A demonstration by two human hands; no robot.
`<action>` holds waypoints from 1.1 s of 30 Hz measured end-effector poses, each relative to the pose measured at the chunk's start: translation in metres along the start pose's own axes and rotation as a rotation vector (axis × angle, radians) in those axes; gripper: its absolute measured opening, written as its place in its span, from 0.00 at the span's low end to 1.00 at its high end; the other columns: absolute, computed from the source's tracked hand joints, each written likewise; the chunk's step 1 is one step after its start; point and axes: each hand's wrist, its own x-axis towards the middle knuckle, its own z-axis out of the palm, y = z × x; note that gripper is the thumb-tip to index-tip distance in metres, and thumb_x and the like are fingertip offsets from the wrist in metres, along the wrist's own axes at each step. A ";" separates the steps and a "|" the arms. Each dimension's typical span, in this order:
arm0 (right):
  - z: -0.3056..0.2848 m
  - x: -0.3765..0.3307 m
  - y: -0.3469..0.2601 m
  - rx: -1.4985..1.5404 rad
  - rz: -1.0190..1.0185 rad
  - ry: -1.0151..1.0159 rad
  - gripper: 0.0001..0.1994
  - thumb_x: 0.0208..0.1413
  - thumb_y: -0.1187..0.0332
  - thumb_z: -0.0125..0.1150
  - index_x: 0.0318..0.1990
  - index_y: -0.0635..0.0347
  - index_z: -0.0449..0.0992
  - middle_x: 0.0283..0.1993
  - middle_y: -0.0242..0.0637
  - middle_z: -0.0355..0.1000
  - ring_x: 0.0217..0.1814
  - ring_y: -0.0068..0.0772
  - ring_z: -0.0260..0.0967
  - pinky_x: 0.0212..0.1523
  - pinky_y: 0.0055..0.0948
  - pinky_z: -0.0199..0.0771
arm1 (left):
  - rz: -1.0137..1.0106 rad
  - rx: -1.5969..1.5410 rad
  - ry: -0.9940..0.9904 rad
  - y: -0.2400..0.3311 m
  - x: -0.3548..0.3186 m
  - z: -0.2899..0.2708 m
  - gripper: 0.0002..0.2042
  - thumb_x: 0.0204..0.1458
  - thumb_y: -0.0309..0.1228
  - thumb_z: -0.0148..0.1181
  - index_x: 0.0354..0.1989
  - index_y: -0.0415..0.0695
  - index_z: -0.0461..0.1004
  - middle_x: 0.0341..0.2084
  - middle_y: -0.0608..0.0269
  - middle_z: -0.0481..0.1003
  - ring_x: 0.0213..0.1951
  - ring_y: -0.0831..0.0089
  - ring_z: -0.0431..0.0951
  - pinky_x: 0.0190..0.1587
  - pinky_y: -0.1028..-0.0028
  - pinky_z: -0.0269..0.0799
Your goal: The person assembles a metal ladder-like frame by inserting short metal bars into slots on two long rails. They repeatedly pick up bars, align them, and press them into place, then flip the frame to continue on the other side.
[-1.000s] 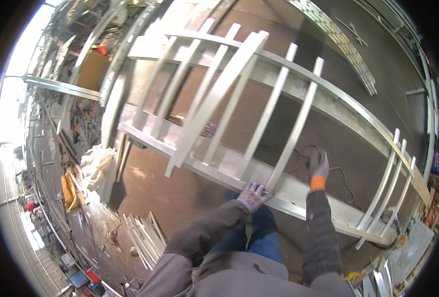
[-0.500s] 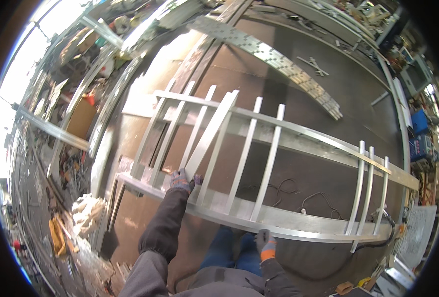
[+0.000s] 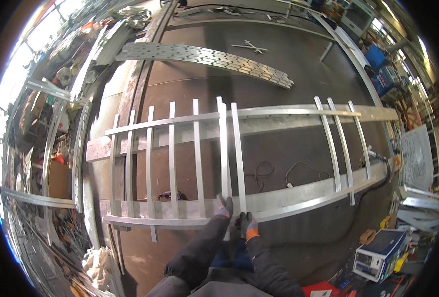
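Note:
A ladder-like frame of silvery metal bars lies before me, with a far rail (image 3: 274, 112) and a near rail (image 3: 298, 206) under or beside the crossbars. My left hand (image 3: 225, 207), in a grey glove with an orange cuff, is closed around the near part of a metal bar (image 3: 223, 143). That bar lies almost on top of another, nearly parallel to it. Just to the right, my right hand (image 3: 247, 223), gloved alike, has its fingers curled at the near end of the neighbouring bar (image 3: 237, 153), by the near rail. The fingertips are partly hidden.
Beyond the frame lies a bundle of perforated metal strips (image 3: 204, 58), with short crossed pieces (image 3: 250, 47) farther back. Cables (image 3: 298, 173) lie between the rails. Scrap and a white cloth (image 3: 98, 267) are at left. A blue-and-white box-shaped machine (image 3: 380, 255) stands at right.
The bar in my left hand has moved right across the frame and is no longer slanted. My right hand has come up to the near rail beside the left. The view has turned.

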 end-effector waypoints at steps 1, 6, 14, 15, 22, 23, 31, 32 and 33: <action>-0.013 -0.010 0.002 0.192 0.073 0.051 0.21 0.68 0.53 0.50 0.55 0.61 0.74 0.44 0.49 0.78 0.48 0.45 0.77 0.48 0.37 0.76 | -0.049 0.021 -0.006 -0.004 0.006 0.002 0.34 0.63 0.50 0.53 0.66 0.31 0.60 0.63 0.40 0.67 0.65 0.54 0.67 0.65 0.62 0.63; -0.056 -0.092 0.070 0.024 -0.182 0.479 0.25 0.54 0.53 0.72 0.48 0.66 0.76 0.37 0.52 0.80 0.40 0.50 0.80 0.40 0.40 0.77 | 0.046 0.386 0.266 0.003 0.029 0.000 0.27 0.55 0.45 0.61 0.59 0.41 0.68 0.52 0.32 0.68 0.56 0.37 0.68 0.59 0.47 0.65; -0.089 -0.368 0.290 -0.256 0.205 0.274 0.21 0.53 0.50 0.68 0.45 0.57 0.77 0.40 0.46 0.80 0.42 0.49 0.79 0.48 0.44 0.75 | 0.095 -0.267 -0.415 0.036 -0.136 0.055 0.23 0.62 0.41 0.62 0.55 0.34 0.72 0.42 0.54 0.79 0.39 0.69 0.79 0.38 0.69 0.75; -0.083 -0.391 0.311 -0.191 0.265 0.262 0.21 0.54 0.49 0.67 0.46 0.56 0.77 0.41 0.46 0.80 0.42 0.50 0.79 0.50 0.46 0.74 | -0.064 -0.382 -0.560 0.028 -0.153 0.071 0.17 0.60 0.39 0.63 0.46 0.35 0.78 0.36 0.57 0.81 0.37 0.70 0.80 0.36 0.69 0.75; 0.003 -0.435 0.380 -0.217 0.393 0.236 0.21 0.55 0.48 0.63 0.48 0.52 0.76 0.41 0.47 0.79 0.42 0.57 0.77 0.49 0.50 0.73 | 0.085 0.095 -0.445 -0.039 -0.168 0.141 0.11 0.53 0.32 0.64 0.37 0.35 0.78 0.27 0.58 0.80 0.32 0.67 0.82 0.32 0.68 0.77; 0.013 -0.431 0.380 -0.261 0.390 0.221 0.21 0.55 0.48 0.63 0.48 0.52 0.76 0.40 0.47 0.79 0.42 0.58 0.77 0.47 0.50 0.74 | 0.040 0.227 -0.469 -0.041 -0.160 0.140 0.11 0.54 0.32 0.63 0.36 0.35 0.78 0.26 0.58 0.80 0.32 0.67 0.83 0.31 0.68 0.77; 0.087 -0.433 0.342 -0.002 0.211 0.356 0.15 0.53 0.57 0.64 0.44 0.53 0.75 0.36 0.47 0.78 0.41 0.57 0.76 0.47 0.49 0.75 | 0.017 0.222 -0.470 -0.026 -0.155 0.101 0.15 0.52 0.36 0.65 0.36 0.33 0.76 0.25 0.53 0.80 0.27 0.64 0.83 0.28 0.67 0.77; 0.097 -0.435 0.338 -0.028 0.231 0.357 0.14 0.53 0.57 0.64 0.43 0.52 0.75 0.36 0.47 0.78 0.41 0.56 0.76 0.47 0.50 0.74 | -0.003 0.244 -0.475 -0.024 -0.156 0.097 0.15 0.52 0.35 0.65 0.36 0.33 0.76 0.25 0.53 0.80 0.27 0.64 0.83 0.28 0.67 0.78; 0.108 -0.438 0.334 -0.055 0.286 0.323 0.14 0.53 0.57 0.64 0.43 0.52 0.75 0.36 0.47 0.78 0.40 0.56 0.76 0.46 0.50 0.74 | -0.050 0.277 -0.467 -0.022 -0.156 0.093 0.15 0.53 0.35 0.65 0.37 0.33 0.76 0.25 0.53 0.80 0.27 0.64 0.83 0.28 0.67 0.78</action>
